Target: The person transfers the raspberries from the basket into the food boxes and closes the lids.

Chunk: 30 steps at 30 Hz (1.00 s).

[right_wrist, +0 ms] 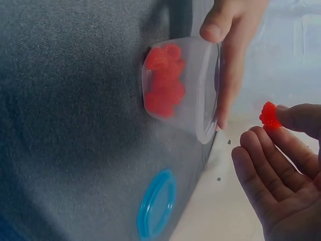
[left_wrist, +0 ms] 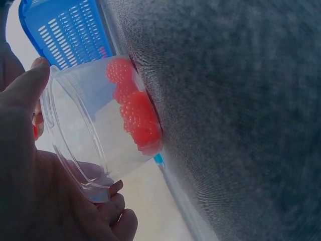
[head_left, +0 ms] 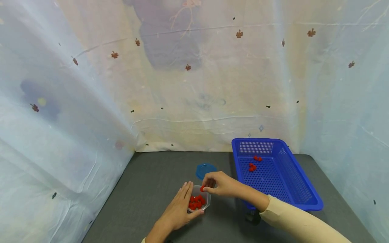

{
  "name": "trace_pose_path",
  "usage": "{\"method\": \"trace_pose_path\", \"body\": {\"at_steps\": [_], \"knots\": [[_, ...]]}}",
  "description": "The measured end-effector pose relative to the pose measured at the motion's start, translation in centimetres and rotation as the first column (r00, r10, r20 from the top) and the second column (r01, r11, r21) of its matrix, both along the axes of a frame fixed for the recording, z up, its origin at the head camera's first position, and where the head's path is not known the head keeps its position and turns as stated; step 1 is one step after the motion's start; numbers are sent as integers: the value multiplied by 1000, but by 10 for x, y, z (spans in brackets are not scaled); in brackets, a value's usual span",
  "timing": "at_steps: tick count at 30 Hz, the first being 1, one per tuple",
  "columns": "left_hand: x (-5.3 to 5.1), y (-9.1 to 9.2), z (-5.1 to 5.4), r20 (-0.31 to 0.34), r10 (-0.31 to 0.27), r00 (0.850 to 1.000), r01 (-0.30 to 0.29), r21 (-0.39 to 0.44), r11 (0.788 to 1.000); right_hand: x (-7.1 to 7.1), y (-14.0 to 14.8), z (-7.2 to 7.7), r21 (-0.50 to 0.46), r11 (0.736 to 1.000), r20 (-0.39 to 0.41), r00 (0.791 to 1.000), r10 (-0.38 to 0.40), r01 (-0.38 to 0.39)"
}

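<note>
A clear plastic container [head_left: 208, 203] stands on the dark table with several red raspberries [right_wrist: 164, 83] at its bottom. My left hand [head_left: 179, 210] holds it at the rim, thumb on the near side and fingers along the far left side. Just above the container's far right edge, my right hand [head_left: 223, 184] pinches one raspberry [right_wrist: 270, 115] between thumb and index finger. Its other fingers are spread away from the berry in the right wrist view.
To the right sits a blue perforated basket [head_left: 299, 182] holding several raspberries [head_left: 252, 167] in two small clusters. Behind the container lies a round blue lid [head_left: 204, 169] on the grey table [head_left: 152, 175]. Patterned curtains [head_left: 212, 87] hang around the table.
</note>
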<state>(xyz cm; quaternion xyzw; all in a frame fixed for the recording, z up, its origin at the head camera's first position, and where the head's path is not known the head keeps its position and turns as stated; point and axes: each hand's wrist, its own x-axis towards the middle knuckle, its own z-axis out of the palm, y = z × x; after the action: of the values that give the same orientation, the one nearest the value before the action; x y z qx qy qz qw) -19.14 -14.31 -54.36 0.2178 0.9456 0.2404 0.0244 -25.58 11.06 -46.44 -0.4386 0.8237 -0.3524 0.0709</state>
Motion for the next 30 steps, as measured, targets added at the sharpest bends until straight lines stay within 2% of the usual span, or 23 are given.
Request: {"method": "trace_pose_path", "body": {"at_steps": [13,24,30], "knots": [[-1,0,-1,-4,5,1000,-5,-4,1000,3,-13,-5,40,999,66,998,-13,10],[-1,0,0,-7,7,1000,-7,-6,1000,2,0,2,19,997,15,997,-70,70],[-1,1,1,-9,12,1000,-12,-5,1000,2,11,11,3,995,-11,995,-99,99]]}}
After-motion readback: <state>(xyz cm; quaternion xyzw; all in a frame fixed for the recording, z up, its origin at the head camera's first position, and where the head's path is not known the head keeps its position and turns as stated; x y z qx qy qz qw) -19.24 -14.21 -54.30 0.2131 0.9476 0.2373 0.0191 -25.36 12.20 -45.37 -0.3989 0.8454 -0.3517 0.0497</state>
